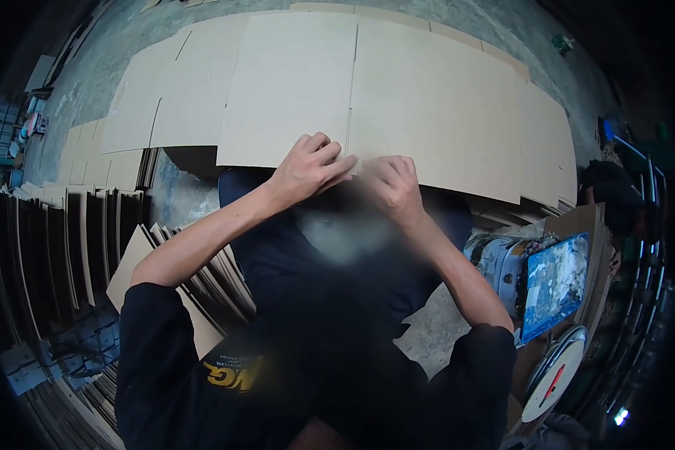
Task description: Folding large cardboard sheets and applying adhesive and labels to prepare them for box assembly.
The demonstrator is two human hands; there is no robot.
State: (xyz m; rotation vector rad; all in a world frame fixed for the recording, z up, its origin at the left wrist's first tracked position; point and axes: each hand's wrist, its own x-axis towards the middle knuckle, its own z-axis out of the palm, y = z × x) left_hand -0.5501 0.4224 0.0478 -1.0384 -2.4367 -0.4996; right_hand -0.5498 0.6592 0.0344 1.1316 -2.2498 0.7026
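Note:
A large flat cardboard sheet (442,97), brown and cut with narrow slots, lies before me across my knees. My left hand (311,166) is over its near edge, beside the middle slot, with fingers curled together. Just to the right, my right hand (392,186) is also closed at that edge, its fingertips turned toward the left hand. A blurred smudge covers part of the right hand and the gap between the two. Whatever the fingertips pinch is hidden. More cardboard (172,90) lies flat at the left, overlapped by the large sheet.
Upright cardboard pieces (75,247) stand in rows at the left, with another bundle (225,285) by my left elbow. On the right are a stained blue-rimmed tray (555,285), a round pale lid (553,382) with a red object on it, and metal rails (649,225). Concrete floor surrounds these.

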